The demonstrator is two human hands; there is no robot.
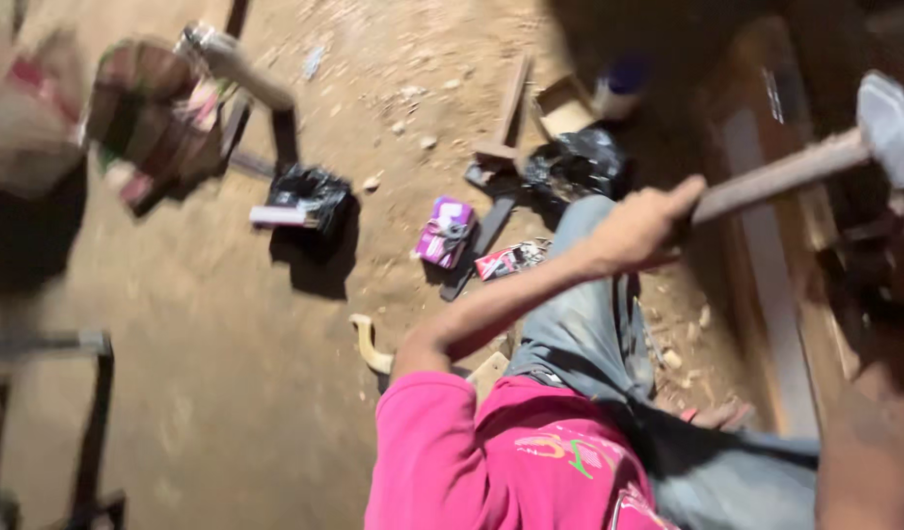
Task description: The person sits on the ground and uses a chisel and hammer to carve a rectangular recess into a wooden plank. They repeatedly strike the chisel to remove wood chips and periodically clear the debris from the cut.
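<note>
The left hand (640, 228) has its grip wrapped fully shut around the lower end of a hammer with a pale wooden handle and a grey metal head (889, 128). The hammer is raised and slanted, with its head above the far end of the long brown wooden beam with a pale strip along it (766, 285). The head is blurred, so the tool looks to be in mid-swing.

The right forearm (869, 451) comes in beside the near end of the beam. Its hand is lost in shadow next to the beam, so I cannot tell whether that grip is open or closed, or whether it holds anything.

A low hold on the handle, as here, gives the most force. I judge that the head should meet the beam flat on its face and that the elbow should lead the swing. Because the shadowed right hand lies close beneath the hammer head, it probably ought to stay off the line of the swing.

The person's leg in blue jeans (584, 324) lies alongside the beam. Farther from the beam on the brown dirt floor (226, 373) are a small purple and white carton (445, 231), a crumpled black plastic bag (310, 196) and a red and white packet (506, 260).
</note>
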